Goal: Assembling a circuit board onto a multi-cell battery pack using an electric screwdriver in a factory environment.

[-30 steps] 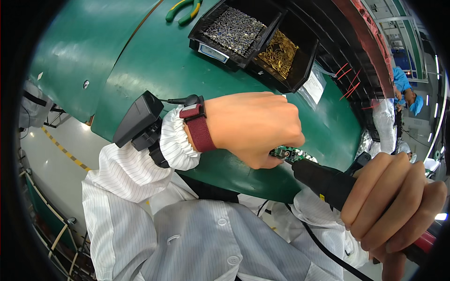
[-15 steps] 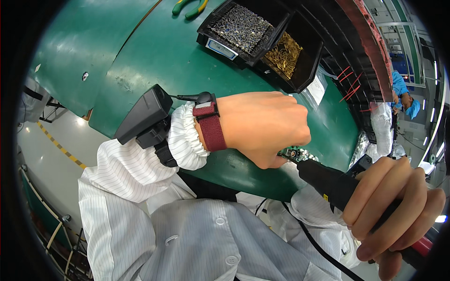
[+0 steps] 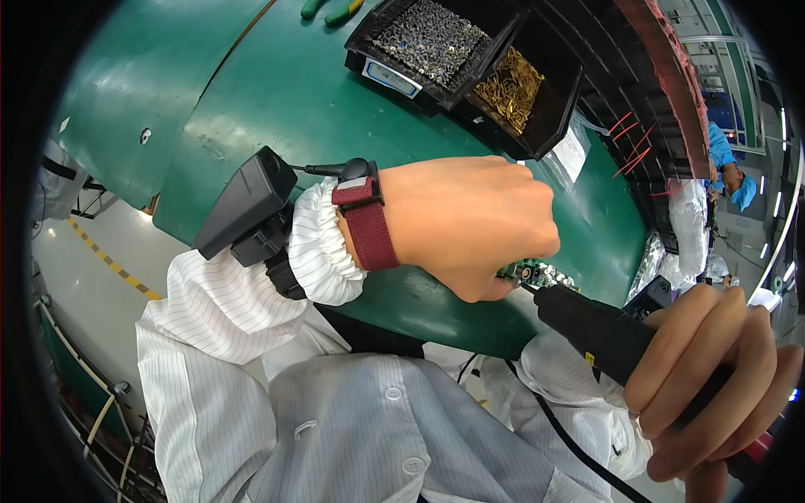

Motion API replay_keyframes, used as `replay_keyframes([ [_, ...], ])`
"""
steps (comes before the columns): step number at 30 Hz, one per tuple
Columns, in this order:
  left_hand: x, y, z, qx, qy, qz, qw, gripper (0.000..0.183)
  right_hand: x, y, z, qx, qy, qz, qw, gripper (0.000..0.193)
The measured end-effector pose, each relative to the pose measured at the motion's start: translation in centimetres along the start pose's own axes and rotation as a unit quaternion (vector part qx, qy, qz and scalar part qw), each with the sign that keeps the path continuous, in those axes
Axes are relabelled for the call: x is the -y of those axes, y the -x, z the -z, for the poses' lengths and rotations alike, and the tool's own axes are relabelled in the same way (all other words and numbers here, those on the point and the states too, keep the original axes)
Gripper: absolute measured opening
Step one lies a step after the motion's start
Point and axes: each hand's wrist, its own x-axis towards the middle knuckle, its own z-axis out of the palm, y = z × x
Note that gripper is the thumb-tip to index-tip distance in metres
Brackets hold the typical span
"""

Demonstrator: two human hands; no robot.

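My left hand (image 3: pixel 478 220) is closed, its back turned up, pinching a small circuit board (image 3: pixel 549 275) with metal parts; most of the board is hidden behind the fingers. A maroon wrist strap (image 3: pixel 369 225) with a cord and a bulky black device (image 3: pixel 251 204) sit on that forearm. My right hand (image 3: pixel 713 377) is wrapped round a black electric screwdriver (image 3: pixel 595 325). Its thin bit points left at the board, close to my left thumb; whether the tip touches the board I cannot tell.
Beyond my left hand stand two black bins, one with silver screws (image 3: pixel 432 42), the other with brass-coloured pins (image 3: pixel 510 90). Green-handled pliers (image 3: pixel 342 12) lie at the far edge of the green table (image 3: pixel 277 92). A black cable (image 3: pixel 570 440) runs below; a blue-capped person (image 3: pixel 734 180) is at far right.
The screwdriver and my right hand have shifted slightly to the right, the bit drawing back a little from my left thumb. My left hand keeps its grip on the board.
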Motion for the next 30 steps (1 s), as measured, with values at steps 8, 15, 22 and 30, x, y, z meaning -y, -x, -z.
replay_keyframes([
  [8, 0.4, 0.3, -0.4, -0.020, 0.002, -0.007, 1.000, 0.029, -0.4, -0.3, -0.1, 0.005, -0.004, 0.002, 1.000, 0.035],
  [15, 0.1, -0.3, -0.2, -0.013, 0.001, -0.010, 1.000, 0.027, 0.0, 0.0, 1.4, 0.050, -0.044, 0.013, 0.998, 0.037],
  [22, 0.4, 0.4, -0.5, -0.013, 0.002, 0.006, 1.000, 0.026, -1.6, 2.1, -2.1, -0.131, 0.008, 0.061, 0.989, 0.038],
  [30, 0.4, 0.0, -0.5, -0.026, 0.034, -0.015, 0.999, 0.027, -0.7, 0.4, 0.2, -0.034, -0.012, -0.018, 0.999, 0.031],
])
